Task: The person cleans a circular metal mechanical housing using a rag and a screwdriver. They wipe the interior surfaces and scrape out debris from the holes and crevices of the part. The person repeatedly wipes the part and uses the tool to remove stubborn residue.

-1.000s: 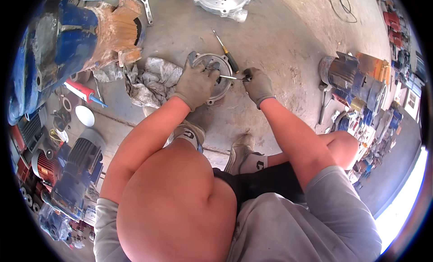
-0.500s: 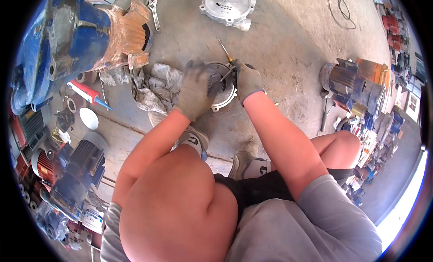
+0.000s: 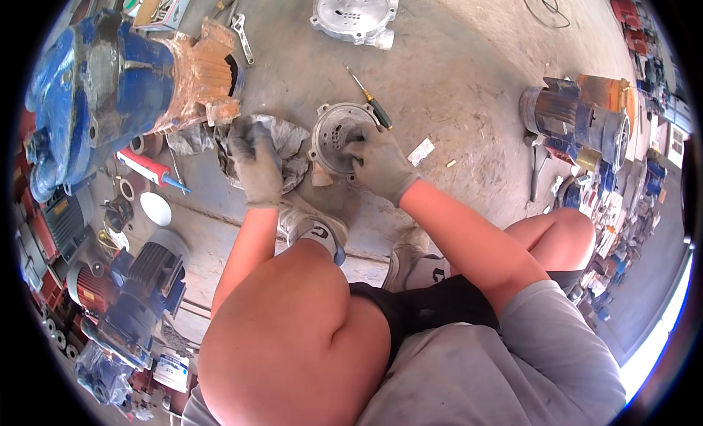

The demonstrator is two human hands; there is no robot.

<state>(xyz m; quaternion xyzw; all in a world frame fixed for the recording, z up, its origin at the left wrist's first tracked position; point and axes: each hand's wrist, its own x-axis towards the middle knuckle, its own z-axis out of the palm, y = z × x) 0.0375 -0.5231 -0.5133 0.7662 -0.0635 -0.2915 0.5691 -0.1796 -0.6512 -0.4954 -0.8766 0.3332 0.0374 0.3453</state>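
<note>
A round grey metal cover [image 3: 322, 136] with small holes lies on the floor ahead of me. My right hand [image 3: 384, 164], in a grey work glove, is over its right side with the fingers bent together inside the rim. What those fingers hold, if anything, is hidden. A screwdriver [image 3: 377, 109] with a dark and yellow handle lies against the cover's far right edge. To the left, a crumpled grey rag [image 3: 287, 136] is spread on the floor. My gloved left hand [image 3: 256, 166] rests over the rag, its fingers apart.
A big blue and rusty-orange machine housing [image 3: 139, 74] stands at the left. An adjustable wrench [image 3: 243, 39] and a second metal cover [image 3: 355, 14] lie farther off. A red sealant tube [image 3: 146, 167] is near the rag. A motor [image 3: 578, 122] sits at the right.
My left hand has moved from the cover leftward onto the rag. My right hand has shifted down and left over the cover, off the screwdriver, which now lies beside the cover.
</note>
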